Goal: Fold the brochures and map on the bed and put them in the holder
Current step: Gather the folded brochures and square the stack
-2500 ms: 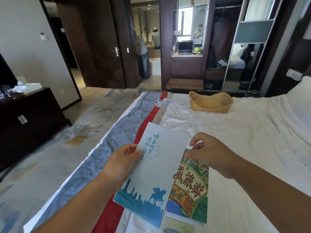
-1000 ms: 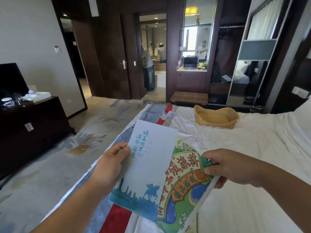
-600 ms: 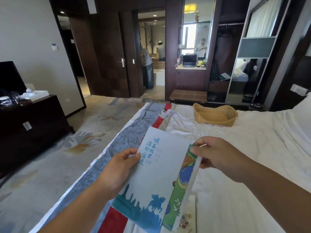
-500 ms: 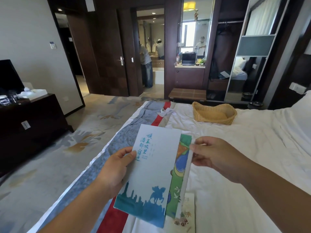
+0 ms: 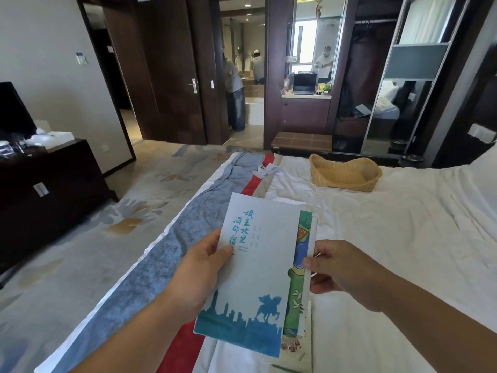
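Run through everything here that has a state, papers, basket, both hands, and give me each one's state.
blue brochure: folded, held up.
colourful map: folded, behind the brochure.
left hand: grips the brochure.
right hand: pinches the map's edge.
wicker basket: upright on the bed, looks empty.
third leaflet: flat on the bed.

**Route to basket [image 5: 345,172]: bare sheet [image 5: 403,232]**

Basket at 1 o'clock, mouth up, well apart from the held brochure [image 5: 255,270] and map [image 5: 301,238]. Between them: rumpled white sheet. Small tag [image 5: 265,169] at 12, by the runner [image 5: 188,238]. Pillow [image 5: 484,173] at 2. Loose leaflet [image 5: 295,352] at 6, underneath.
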Demonstrator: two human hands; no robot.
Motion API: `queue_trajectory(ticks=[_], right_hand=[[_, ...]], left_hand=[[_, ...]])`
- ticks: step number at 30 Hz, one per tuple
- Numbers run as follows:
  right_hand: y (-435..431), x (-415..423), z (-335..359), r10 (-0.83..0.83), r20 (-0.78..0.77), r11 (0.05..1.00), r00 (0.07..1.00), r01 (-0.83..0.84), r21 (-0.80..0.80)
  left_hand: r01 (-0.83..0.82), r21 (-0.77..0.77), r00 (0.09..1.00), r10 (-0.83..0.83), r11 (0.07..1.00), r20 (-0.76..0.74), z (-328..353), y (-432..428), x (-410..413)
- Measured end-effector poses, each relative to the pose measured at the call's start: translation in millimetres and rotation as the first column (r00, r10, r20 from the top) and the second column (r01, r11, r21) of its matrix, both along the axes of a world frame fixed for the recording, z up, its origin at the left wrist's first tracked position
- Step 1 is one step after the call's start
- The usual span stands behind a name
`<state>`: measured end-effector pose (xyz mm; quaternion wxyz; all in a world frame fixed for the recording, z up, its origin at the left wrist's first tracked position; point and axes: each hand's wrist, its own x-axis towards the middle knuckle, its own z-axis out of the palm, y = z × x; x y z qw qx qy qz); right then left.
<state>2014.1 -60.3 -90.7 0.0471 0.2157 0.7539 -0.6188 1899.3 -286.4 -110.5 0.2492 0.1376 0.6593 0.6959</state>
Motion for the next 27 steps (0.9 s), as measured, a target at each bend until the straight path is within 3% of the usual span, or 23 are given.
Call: queue_trajectory(ticks=[5, 16, 27], right_hand=[[1.7, -5.1, -4.5, 0.031, -0.007, 0.999, 0.999, -0.032, -0.03], [20.7, -6.9, -30.3, 0.062, 0.057, 0.998, 0.996, -0.061, -0.022], [39.1, -7.3, -77.8, 0.128, 0.135, 0.988, 0.983, -0.114, -0.109]], left_hand=[[-0.019, 0.031, 0.999, 0.017, 0.999, 0.04, -4.2, -3.0, -5.6], [0.083, -0.079, 0.996, -0.08, 0.993, 0.043, -14.0, 8.1, 4.1], [-0.099, -0.242, 0.99, 0.12, 0.965, 0.076, -67.9, 26.6, 9.8]])
